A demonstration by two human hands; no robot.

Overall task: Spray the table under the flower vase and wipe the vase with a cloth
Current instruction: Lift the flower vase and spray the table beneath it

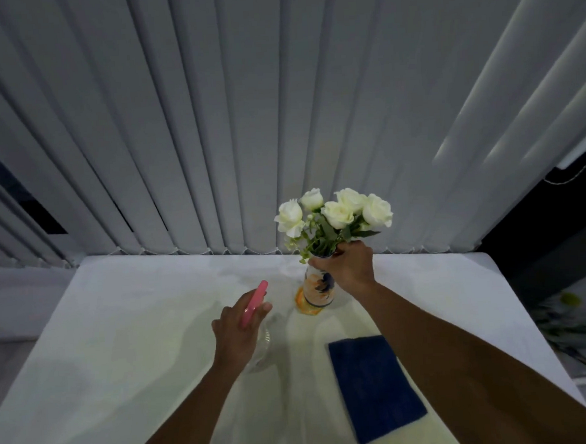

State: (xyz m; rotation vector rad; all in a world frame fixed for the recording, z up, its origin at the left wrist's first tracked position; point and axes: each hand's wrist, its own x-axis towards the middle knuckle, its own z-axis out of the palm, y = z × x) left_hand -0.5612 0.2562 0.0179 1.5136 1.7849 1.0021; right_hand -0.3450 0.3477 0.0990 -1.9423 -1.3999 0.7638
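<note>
We have the right hand (347, 266) wrapped around the neck of the flower vase (314, 291), just under the white roses (335, 212), because the vase has to come off its spot before the table (120, 335) beneath it can be sprayed; gripping high on the neck keeps the painted body clear and lets us lift or tip it with one hand. The vase stands toward the far edge of the table, a little right of the middle, and we cannot tell whether its base is touching the surface or is just raised. Our left hand (238, 331) is closed around the spray bottle (258, 347), clear-bodied with a pink trigger head (253, 303), and the nozzle points toward the foot of the vase, near it but not touching, so the spray would land where the vase sits. The blue cloth (375, 386) lies flat and untouched nearer the front edge, to the right, close beside our right forearm, where that hand can reach it once the spraying is done. In our judgement we are at the opening step: clearing the spot and aiming, with wiping not yet begun.
</note>
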